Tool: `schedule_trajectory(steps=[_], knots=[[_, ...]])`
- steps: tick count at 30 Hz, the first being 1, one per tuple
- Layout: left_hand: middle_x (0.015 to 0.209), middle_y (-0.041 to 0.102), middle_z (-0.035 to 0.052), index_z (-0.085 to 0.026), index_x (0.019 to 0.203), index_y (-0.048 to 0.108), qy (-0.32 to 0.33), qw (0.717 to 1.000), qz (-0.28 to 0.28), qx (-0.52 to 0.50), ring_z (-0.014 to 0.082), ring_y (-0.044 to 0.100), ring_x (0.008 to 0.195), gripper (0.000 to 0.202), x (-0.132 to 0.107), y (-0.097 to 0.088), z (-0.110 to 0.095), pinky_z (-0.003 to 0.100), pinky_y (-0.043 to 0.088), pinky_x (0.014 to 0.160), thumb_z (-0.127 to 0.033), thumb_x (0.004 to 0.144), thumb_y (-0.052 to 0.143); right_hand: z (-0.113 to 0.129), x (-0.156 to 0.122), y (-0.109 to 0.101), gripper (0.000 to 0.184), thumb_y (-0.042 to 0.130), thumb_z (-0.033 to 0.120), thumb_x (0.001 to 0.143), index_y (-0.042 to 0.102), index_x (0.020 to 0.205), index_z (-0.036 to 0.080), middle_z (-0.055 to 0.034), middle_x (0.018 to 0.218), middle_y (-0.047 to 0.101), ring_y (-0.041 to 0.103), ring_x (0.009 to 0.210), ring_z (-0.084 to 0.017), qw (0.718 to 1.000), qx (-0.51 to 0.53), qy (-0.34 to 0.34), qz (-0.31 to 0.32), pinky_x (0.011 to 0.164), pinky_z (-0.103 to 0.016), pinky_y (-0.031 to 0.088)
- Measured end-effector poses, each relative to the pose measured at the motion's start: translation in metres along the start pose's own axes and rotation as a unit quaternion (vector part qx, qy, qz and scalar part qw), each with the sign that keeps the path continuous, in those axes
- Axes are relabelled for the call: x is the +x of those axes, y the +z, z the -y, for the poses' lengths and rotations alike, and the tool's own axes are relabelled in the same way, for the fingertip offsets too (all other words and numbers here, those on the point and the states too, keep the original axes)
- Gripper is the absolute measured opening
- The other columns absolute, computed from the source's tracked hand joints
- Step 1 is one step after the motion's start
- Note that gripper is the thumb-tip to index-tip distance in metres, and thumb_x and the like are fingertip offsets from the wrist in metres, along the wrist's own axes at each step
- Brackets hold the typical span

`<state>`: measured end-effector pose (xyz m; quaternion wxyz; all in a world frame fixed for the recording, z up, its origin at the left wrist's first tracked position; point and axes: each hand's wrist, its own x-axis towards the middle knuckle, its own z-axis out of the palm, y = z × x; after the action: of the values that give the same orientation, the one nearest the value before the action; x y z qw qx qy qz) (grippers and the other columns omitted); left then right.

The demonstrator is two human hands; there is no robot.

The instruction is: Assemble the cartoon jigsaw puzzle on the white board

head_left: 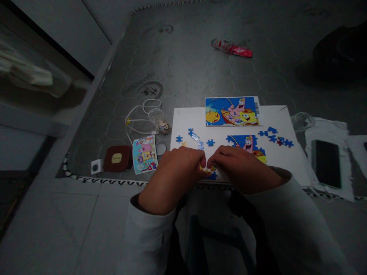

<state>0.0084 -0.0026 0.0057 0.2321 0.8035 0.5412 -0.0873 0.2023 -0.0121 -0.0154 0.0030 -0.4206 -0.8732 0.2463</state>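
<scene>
Both hands meet at the near edge of a white board [189, 114], over a small group of joined jigsaw puzzle pieces [212, 176] in yellow and blue. My left hand [185, 162] is closed, its fingers curled onto the left side of these pieces. From the right, my right hand [236, 165] pinches at them too, thumb and index finger together. The fingertips are partly hidden. Beyond my right hand lies a larger joined puzzle section [247, 143] with cartoon figures, partly covered by the hand. Loose blue pieces [210, 142] lie just past the hands.
A picture card [232, 110] lies at the board's far side. More pieces [272, 138] lie at right. Left of the board are a cartoon sheet [145, 154], brown box [117, 158], white cable [134, 120] and clear cup [157, 118]. A phone [327, 164] rests on tissue at right.
</scene>
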Motion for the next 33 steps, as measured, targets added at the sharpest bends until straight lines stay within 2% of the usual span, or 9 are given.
schedule_trajectory(steps=[7,13,17,22,28,33], knots=[[0.079,0.069,-0.0019,-0.030,0.089,0.068,0.013,0.999,-0.021,0.021,0.0214,0.063,0.071,0.016,-0.002,0.002,0.001,0.030,0.027,0.055,-0.044,0.082,0.072,0.000,0.001,0.003,0.036,0.055,0.001,0.080,0.070,0.110,0.015,-0.0128,0.106,0.068,0.066,0.095,-0.027,0.999,-0.018,-0.009,-0.027,0.080,-0.039,0.049],[0.078,0.069,-0.0005,-0.029,0.089,0.067,0.008,0.999,-0.006,0.030,0.0224,0.064,0.071,0.016,0.000,0.002,0.001,0.031,0.026,0.055,-0.043,0.084,0.069,0.000,0.001,0.007,0.031,0.044,0.004,0.090,0.068,0.104,0.018,-0.0094,0.105,0.068,0.065,0.096,-0.020,0.990,0.116,-0.025,-0.081,0.085,-0.035,0.049],[0.078,0.070,-0.0001,-0.029,0.086,0.068,0.005,1.000,-0.003,0.021,0.0230,0.064,0.072,0.015,0.000,0.002,0.001,0.031,0.025,0.055,-0.045,0.086,0.065,0.002,-0.001,0.005,0.028,0.042,0.006,0.091,0.067,0.098,0.017,-0.0091,0.100,0.067,0.065,0.090,-0.019,0.982,0.158,-0.027,-0.097,0.081,-0.034,0.049],[0.075,0.068,-0.0019,-0.030,0.085,0.067,0.006,1.000,-0.012,0.008,0.0211,0.061,0.068,0.014,-0.001,0.002,0.001,0.030,0.024,0.055,-0.043,0.084,0.068,0.000,-0.003,0.001,0.028,0.043,0.003,0.089,0.066,0.093,0.018,-0.0059,0.093,0.069,0.064,0.088,-0.016,0.980,0.147,-0.027,-0.131,0.079,-0.028,0.047],[0.078,0.069,-0.0014,-0.030,0.087,0.068,0.006,1.000,-0.008,0.000,0.0208,0.062,0.070,0.011,-0.002,0.001,0.001,0.030,0.024,0.056,-0.041,0.085,0.067,0.001,-0.001,-0.001,0.024,0.047,0.003,0.087,0.065,0.089,0.019,-0.0037,0.088,0.071,0.065,0.082,-0.015,0.982,0.131,-0.039,-0.132,0.075,-0.027,0.045],[0.082,0.071,-0.0023,-0.030,0.090,0.068,0.002,1.000,-0.019,-0.015,0.0195,0.063,0.072,0.014,-0.006,-0.003,-0.001,0.029,0.026,0.057,-0.043,0.084,0.071,0.003,-0.002,-0.004,0.020,0.051,0.005,0.088,0.065,0.089,0.019,-0.0022,0.087,0.070,0.063,0.080,-0.013,0.978,0.129,-0.002,-0.166,0.072,-0.025,0.043]])
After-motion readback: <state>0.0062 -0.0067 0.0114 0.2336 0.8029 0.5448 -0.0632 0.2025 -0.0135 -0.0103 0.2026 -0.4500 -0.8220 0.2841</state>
